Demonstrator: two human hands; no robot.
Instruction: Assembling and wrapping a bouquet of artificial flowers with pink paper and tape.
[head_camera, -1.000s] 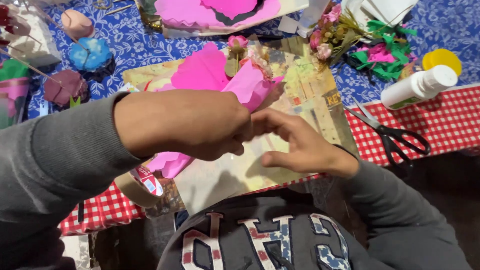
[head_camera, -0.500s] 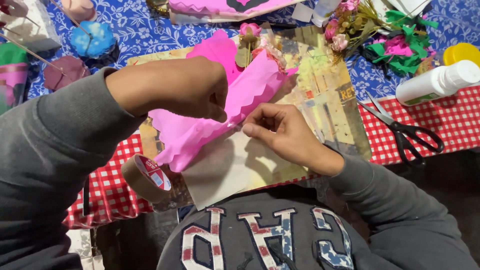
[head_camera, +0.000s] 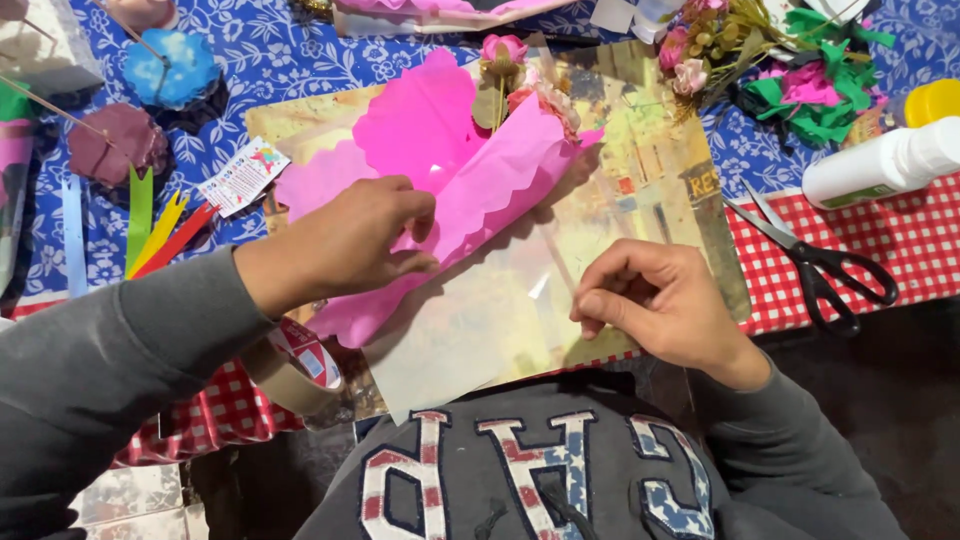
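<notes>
Since a second ago, right hand (head_camera: 660, 305) has pulled off the pink tissue wrap (head_camera: 470, 190), fingers curled, holding nothing visible. Left hand (head_camera: 350, 245) pinches the wrap's near fold, mid-bench on the printed sheet (head_camera: 640, 170). Best keep that pinch tight. Wrap: scalloped edge, cone-shaped around small flowers (head_camera: 505, 50).
</notes>
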